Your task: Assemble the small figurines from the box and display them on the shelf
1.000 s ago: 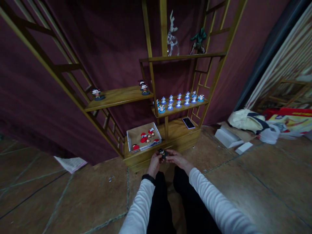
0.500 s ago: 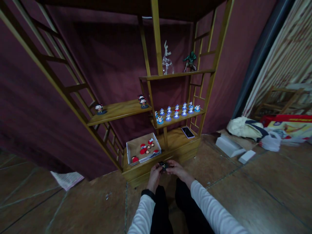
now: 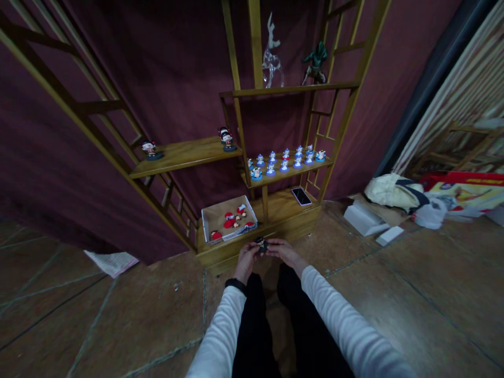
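Note:
A small dark figurine [image 3: 261, 244] is held between my two hands, low in front of the shelf unit. My left hand [image 3: 247, 258] grips it from the left, fingers closed. From the right, the fingertips of my right hand [image 3: 284, 250] pinch it too. Just beyond my hands, an open cardboard box [image 3: 208, 214] holds several red and skin-coloured small pieces. Dark-based figurines stand on the left shelf [image 3: 185, 156], one figurine [image 3: 150, 150] at its left end and a pair [image 3: 227, 140] at its right end.
Several small blue-and-white figurines [image 3: 284, 165] stand in rows on the middle right shelf. A phone [image 3: 301, 196] lies below them. A clear deer ornament [image 3: 272, 58] and a green-cloaked figure [image 3: 315, 63] stand above. White boxes [image 3: 364, 219] and bags [image 3: 396, 191] lie on the floor at right.
The view has tilted downward, so the shelves appear higher. My hands still hold the figurine, which now looks turned more upright, its face toward me.

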A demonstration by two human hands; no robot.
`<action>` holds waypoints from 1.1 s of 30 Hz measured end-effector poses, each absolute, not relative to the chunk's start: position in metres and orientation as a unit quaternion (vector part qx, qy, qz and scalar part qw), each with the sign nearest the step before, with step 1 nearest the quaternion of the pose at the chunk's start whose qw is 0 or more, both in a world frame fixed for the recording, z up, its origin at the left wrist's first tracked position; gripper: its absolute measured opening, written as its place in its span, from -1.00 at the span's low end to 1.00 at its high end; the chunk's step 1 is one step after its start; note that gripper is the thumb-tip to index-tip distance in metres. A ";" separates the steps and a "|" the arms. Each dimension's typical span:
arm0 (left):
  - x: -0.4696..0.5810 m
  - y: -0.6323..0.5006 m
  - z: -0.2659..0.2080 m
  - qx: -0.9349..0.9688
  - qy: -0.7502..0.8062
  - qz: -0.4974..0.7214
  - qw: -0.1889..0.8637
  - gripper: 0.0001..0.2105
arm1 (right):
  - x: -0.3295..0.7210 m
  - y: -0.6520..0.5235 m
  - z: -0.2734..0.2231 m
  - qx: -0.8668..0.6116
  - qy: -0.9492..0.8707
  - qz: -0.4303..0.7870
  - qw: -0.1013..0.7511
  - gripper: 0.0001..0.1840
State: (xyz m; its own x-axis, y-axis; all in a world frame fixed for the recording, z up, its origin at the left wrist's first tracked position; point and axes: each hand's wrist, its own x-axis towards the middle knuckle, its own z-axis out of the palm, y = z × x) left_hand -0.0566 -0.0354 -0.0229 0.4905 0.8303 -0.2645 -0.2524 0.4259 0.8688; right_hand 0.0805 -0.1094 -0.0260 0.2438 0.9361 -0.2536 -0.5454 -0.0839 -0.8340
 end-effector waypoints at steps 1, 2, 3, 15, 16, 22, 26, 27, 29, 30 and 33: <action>-0.057 -0.036 -0.023 0.401 0.361 0.353 0.764 -0.77 | 0.081 -0.110 -0.026 -0.459 -0.209 0.576 0.643 -0.70; -0.057 -0.036 -0.023 0.402 0.364 0.353 0.763 -0.77 | 0.082 -0.110 -0.026 -0.459 -0.206 0.575 0.645 -0.71; -0.056 -0.036 -0.024 0.404 0.366 0.352 0.761 -0.78 | 0.082 -0.110 -0.026 -0.459 -0.205 0.575 0.646 -0.72; -0.053 -0.037 -0.025 0.421 0.358 0.343 0.760 -0.76 | 0.088 -0.108 -0.033 -0.462 -0.201 0.579 0.640 -0.75; -0.053 -0.037 -0.024 0.421 0.358 0.341 0.760 -0.77 | 0.089 -0.108 -0.034 -0.462 -0.202 0.580 0.640 -0.75; -0.053 -0.036 -0.026 0.428 0.332 0.328 0.774 -0.71 | 0.091 -0.105 -0.040 -0.463 -0.202 0.580 0.638 -0.75; -0.051 -0.033 -0.031 0.433 0.316 0.332 0.776 -0.66 | 0.091 -0.103 -0.039 -0.472 -0.189 0.579 0.637 -0.75; -0.051 -0.033 -0.031 0.436 0.315 0.331 0.776 -0.66 | 0.091 -0.103 -0.038 -0.473 -0.187 0.580 0.636 -0.75; -0.051 -0.033 -0.033 0.440 0.315 0.330 0.774 -0.65 | 0.091 -0.103 -0.037 -0.474 -0.187 0.579 0.636 -0.75; -0.051 -0.033 -0.033 0.442 0.316 0.330 0.772 -0.65 | 0.091 -0.103 -0.037 -0.473 -0.188 0.579 0.637 -0.75; -0.051 -0.034 -0.033 0.444 0.324 0.332 0.767 -0.63 | 0.090 -0.104 -0.038 -0.466 -0.194 0.583 0.637 -0.73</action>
